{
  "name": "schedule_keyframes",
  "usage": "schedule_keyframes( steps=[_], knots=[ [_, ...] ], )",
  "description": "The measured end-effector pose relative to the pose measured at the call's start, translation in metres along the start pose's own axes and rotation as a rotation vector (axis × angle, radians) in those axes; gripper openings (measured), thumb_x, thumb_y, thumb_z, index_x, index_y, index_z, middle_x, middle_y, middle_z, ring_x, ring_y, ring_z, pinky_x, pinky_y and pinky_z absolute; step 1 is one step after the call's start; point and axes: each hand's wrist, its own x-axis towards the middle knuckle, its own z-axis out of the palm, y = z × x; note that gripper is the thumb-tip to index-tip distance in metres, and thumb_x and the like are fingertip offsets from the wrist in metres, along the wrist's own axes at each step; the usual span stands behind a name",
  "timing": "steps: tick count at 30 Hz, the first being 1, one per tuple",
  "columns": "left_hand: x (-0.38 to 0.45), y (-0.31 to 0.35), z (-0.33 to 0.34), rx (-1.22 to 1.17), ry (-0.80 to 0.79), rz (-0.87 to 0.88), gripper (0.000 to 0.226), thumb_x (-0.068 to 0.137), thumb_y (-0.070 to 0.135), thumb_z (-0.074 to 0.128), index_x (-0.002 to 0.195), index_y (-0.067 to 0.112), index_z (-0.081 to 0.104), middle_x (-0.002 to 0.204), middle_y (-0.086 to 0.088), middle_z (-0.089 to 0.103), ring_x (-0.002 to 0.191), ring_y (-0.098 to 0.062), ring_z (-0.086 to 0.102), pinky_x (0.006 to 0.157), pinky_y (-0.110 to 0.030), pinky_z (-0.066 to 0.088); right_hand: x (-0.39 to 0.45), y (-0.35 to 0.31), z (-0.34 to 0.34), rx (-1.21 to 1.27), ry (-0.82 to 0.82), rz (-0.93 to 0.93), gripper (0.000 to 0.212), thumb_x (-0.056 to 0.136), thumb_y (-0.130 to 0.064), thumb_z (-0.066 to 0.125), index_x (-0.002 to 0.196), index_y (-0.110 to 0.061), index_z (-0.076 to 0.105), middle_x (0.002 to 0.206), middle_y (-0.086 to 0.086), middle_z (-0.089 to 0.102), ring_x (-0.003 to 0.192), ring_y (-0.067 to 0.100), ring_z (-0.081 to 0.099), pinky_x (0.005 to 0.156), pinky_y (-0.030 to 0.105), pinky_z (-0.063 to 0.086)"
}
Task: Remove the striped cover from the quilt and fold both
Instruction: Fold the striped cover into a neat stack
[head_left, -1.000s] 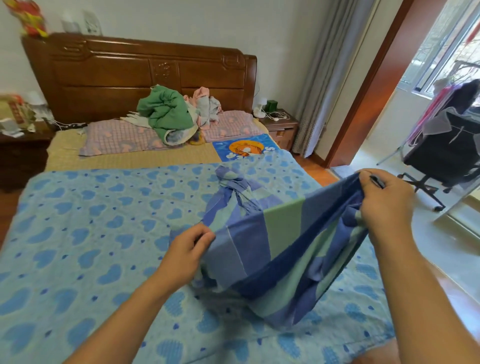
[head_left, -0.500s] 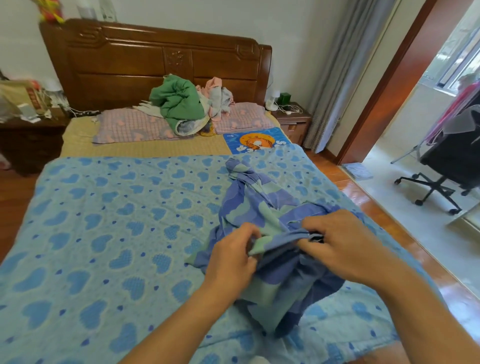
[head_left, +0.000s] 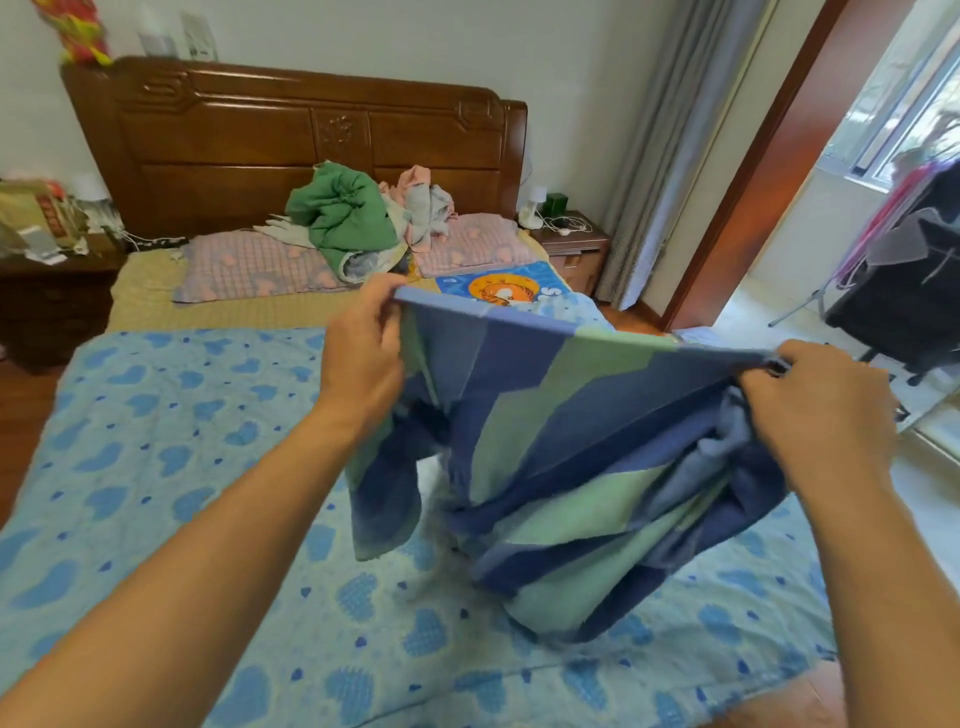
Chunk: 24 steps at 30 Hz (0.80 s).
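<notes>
The striped cover (head_left: 566, 452), in blue and green bands, hangs in the air above the bed with its top edge pulled taut. My left hand (head_left: 363, 358) pinches the left end of that edge. My right hand (head_left: 810, 410) grips the right end, with bunched fabric below it. The lower part of the cover droops in folds and touches the quilt (head_left: 156, 457), a light blue one with darker heart shapes, which lies spread flat over the bed.
Pink pillows (head_left: 244, 265), a green bundle (head_left: 343, 213) and a pile of clothes lie by the wooden headboard (head_left: 291, 135). Nightstands stand on both sides of the bed. A doorway at right leads to an office chair (head_left: 909, 291) and a drying rack.
Both hands were close together in the bunched cover half a second ago. Now they have lifted and spread apart, stretching one edge of the cover taut above the quilt.
</notes>
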Motion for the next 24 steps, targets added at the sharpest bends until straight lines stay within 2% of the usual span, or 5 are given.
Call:
schedule_keyframes(
  steps=[4, 9, 14, 18, 24],
  knots=[
    [-0.038, 0.007, -0.015, 0.306, -0.376, 0.343, 0.025, 0.097, 0.036, 0.047, 0.086, 0.018, 0.059, 0.073, 0.002, 0.059, 0.066, -0.025, 0.053, 0.058, -0.032, 0.044, 0.011, 0.033, 0.008, -0.075, 0.052, 0.209, 0.021, 0.081, -0.024, 0.053, 0.082, -0.006, 0.063, 0.076, 0.024, 0.060, 0.072, 0.044, 0.056, 0.061, 0.034, 0.036],
    [-0.086, -0.004, 0.008, -0.115, -0.556, -0.284, 0.027, 0.098, 0.023, 0.062, 0.074, 0.012, 0.062, 0.063, -0.003, 0.052, 0.061, -0.006, 0.043, 0.062, -0.032, 0.038, -0.015, 0.001, 0.027, 0.056, -0.475, 0.032, 0.040, 0.069, -0.038, 0.078, 0.096, -0.022, 0.053, 0.093, 0.006, 0.064, 0.074, 0.022, 0.056, 0.063, 0.032, 0.042],
    [-0.122, 0.054, 0.036, -0.256, -0.739, -0.232, 0.017, 0.089, 0.032, 0.063, 0.077, 0.021, 0.064, 0.065, 0.009, 0.062, 0.059, -0.001, 0.049, 0.059, -0.026, 0.044, -0.101, -0.079, 0.052, 0.230, -0.844, -0.479, 0.093, 0.059, -0.073, 0.059, 0.142, -0.051, 0.023, 0.072, -0.021, 0.062, 0.068, 0.002, 0.057, 0.053, 0.023, 0.034],
    [-0.139, 0.055, 0.037, -0.263, -0.714, -0.284, 0.014, 0.080, 0.039, 0.068, 0.087, 0.033, 0.059, 0.069, 0.011, 0.058, 0.060, -0.001, 0.048, 0.060, -0.027, 0.044, -0.110, -0.079, 0.073, 0.032, -0.734, -0.503, 0.009, 0.086, -0.034, 0.051, 0.080, -0.027, 0.052, 0.079, 0.004, 0.065, 0.086, 0.031, 0.062, 0.059, 0.038, 0.040],
    [-0.173, 0.003, 0.037, 0.029, -0.640, -0.416, 0.049, 0.075, -0.001, 0.064, 0.108, 0.035, 0.069, 0.091, 0.006, 0.069, 0.088, -0.017, 0.065, 0.077, -0.029, 0.049, -0.095, -0.068, 0.044, 0.050, -0.609, -0.740, 0.039, 0.096, -0.047, 0.048, 0.071, -0.018, 0.050, 0.063, 0.003, 0.056, 0.066, 0.023, 0.054, 0.055, 0.040, 0.041]
  ],
)
